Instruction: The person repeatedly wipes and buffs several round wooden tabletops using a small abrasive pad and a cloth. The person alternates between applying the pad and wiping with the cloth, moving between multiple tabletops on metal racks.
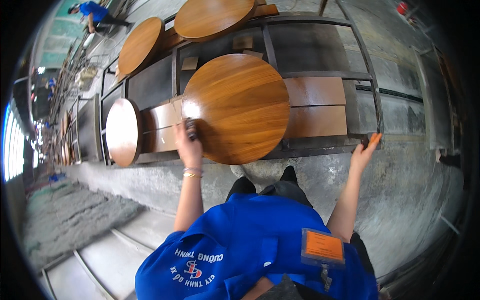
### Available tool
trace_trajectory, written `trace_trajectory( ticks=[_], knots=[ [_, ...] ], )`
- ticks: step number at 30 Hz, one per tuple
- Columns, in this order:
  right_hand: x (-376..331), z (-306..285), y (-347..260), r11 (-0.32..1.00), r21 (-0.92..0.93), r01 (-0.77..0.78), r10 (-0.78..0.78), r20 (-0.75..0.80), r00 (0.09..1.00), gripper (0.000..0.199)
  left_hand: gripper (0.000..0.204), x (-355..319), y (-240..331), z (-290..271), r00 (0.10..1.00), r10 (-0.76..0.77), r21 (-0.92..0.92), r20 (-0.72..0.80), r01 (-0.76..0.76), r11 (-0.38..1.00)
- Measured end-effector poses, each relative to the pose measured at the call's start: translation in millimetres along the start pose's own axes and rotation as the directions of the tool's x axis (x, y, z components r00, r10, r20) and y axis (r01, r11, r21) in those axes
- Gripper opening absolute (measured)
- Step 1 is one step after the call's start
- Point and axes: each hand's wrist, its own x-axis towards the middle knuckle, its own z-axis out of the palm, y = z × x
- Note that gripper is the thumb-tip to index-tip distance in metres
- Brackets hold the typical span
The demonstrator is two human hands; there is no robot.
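4 round wooden tops stand out in the head view, the nearest being a glossy brown disc [240, 110] that lies face up on a dark metal frame [320, 149], straight ahead of the person. At its left rim is the left hand [189, 145], fingers bent and pinching a small dark object [190, 129]; this object overlaps the disc's edge, though whether it touches the wood cannot be told. 1 gold bracelet [192, 175] circles that wrist. Well apart, at the frame's near right corner, the right hand [365, 150] has its fingers curled round a small dark and orange item [375, 138], too blurred to name. Flat brown boards [317, 106] stick out from beneath the disc on its right, and 2 more pale boards [162, 126] show on its left, beside a smaller shiny disc [122, 132]. Farther off lie 2 other discs, a tilted-looking oval shape [140, 46] and a broad brown top [215, 19]. At upper left, 1 co-worker in a blue shirt [93, 11] leans forward. An orange badge [324, 245] hangs on the person's own blue shirt [240, 235].
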Motion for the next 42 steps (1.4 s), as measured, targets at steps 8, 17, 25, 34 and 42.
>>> trace_trajectory(
  ticks=[8, 17, 25, 34, 42],
  knots=[
    [49.3, -50.5, 26.4, 0.995, -0.098, 0.015, -0.007, 0.087, 0.996, 0.086, 0.059, -73.8, 212.7, 89.2, 0.887, 0.432, -0.121, 0.161, -0.417, 0.901],
    [123.3, -57.3, 18.7, 1.0, 0.018, -0.02, 0.018, 0.072, 0.997, 0.086, 0.072, -64.9, 73.4, 28.5, 0.992, -0.119, 0.216, 0.033, 0.109, 0.97],
    [158.5, -30.2, 9.9, 0.99, -0.007, 0.14, -0.139, 0.077, 0.987, 0.083, 0.051, -137.7, 200.7, 85.9, 0.9, 0.407, -0.149, 0.158, -0.386, 0.91],
    [192.5, -32.1, 16.9, 0.982, 0.013, 0.188, -0.188, 0.097, 0.977, 0.083, 0.068, -113.6, 72.7, 20.7, 0.995, -0.09, 0.062, -0.05, 0.093, 0.994],
    [185.9, -25.0, 27.9, 0.988, 0.015, 0.151, -0.152, 0.111, 0.982, 0.084, 0.056, -168.6, 226.1, 54.4, 0.894, 0.399, -0.335, 0.204, -0.319, 0.887]
  ],
)
